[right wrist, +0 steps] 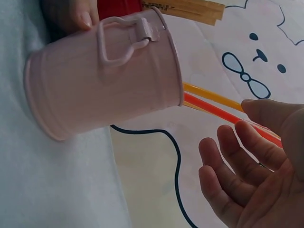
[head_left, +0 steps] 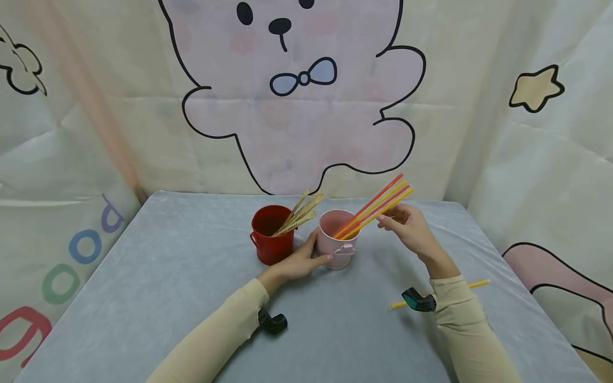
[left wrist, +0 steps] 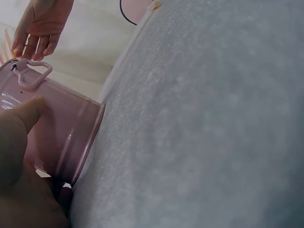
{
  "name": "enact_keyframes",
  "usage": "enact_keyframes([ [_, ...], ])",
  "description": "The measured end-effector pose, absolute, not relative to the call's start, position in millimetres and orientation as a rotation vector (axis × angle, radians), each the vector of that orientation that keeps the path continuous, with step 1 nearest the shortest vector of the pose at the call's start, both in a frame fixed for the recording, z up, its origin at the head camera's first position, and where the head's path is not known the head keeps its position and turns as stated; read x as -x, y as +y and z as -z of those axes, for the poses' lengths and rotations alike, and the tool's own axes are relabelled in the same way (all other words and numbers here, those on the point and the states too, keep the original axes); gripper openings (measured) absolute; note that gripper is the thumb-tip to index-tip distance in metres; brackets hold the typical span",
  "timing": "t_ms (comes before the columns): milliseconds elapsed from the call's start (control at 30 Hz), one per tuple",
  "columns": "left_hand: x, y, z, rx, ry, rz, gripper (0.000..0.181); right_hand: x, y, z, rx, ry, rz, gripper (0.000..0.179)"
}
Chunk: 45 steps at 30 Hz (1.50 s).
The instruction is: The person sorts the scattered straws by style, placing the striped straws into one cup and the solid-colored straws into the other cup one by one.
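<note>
My left hand (head_left: 303,259) holds the small pink bucket (head_left: 338,260) round its side, thumb across the front below the handle. The bucket stands upright. Several orange and yellow straws (head_left: 378,206) lean to the right in it, their upper ends above the rim. Right beside the straws is my right hand (head_left: 411,230), thumb tip close to a yellow one. Its fingers (right wrist: 228,175) are loosely bent and spread away from the thumb in the right wrist view. Just left of the pink bucket stands a red bucket (head_left: 273,247) holding tan flat strips (head_left: 298,217) with dark print.
One yellow straw (head_left: 479,283) lies on the blue-grey cloth (head_left: 182,276), partly hidden under the right forearm. A curtain (head_left: 306,127) with cartoon drawings rises behind the table and at both sides.
</note>
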<state>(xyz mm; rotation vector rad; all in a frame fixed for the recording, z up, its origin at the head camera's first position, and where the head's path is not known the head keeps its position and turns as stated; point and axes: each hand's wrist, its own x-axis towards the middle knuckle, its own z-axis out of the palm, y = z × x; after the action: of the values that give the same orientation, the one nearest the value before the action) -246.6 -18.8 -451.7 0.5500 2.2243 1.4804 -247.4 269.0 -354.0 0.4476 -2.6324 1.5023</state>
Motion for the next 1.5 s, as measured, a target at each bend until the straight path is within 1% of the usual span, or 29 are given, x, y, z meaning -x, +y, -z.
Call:
enact_keyframes([
  [200,246.8,-18.5,452.4,-0.54,2.215,-1.486,0.095,244.4,275.0,350.4,-0.452,-2.618,-1.467,0.031],
  [433,248.8,-18.1,452.2,-0.545,2.218,-1.47,0.095,240.9,282.1,341.7,-0.48,-2.587,-1.419,0.027],
  [667,252.0,-19.9,452.7,-0.551,2.231,-1.478,0.096,241.0,304.3,334.4,-0.623,-2.432,-1.631,0.018],
  [767,251.2,-19.1,455.3,-0.562,2.224,-1.484,0.095,237.8,313.8,335.4,-0.65,-2.425,-1.648,0.016],
  [933,248.0,-16.5,460.5,-0.564,2.215,-1.493,0.093,228.9,324.8,342.3,-0.639,-2.503,-1.561,0.015],
  [1067,245.5,-14.8,461.9,-0.542,2.213,-1.483,0.095,221.1,332.7,349.3,-0.645,-2.561,-1.513,0.015],
  [1500,247.1,-18.0,453.3,-0.522,2.228,-1.481,0.097,196.0,356.1,387.6,-0.787,-2.769,-1.327,0.017],
])
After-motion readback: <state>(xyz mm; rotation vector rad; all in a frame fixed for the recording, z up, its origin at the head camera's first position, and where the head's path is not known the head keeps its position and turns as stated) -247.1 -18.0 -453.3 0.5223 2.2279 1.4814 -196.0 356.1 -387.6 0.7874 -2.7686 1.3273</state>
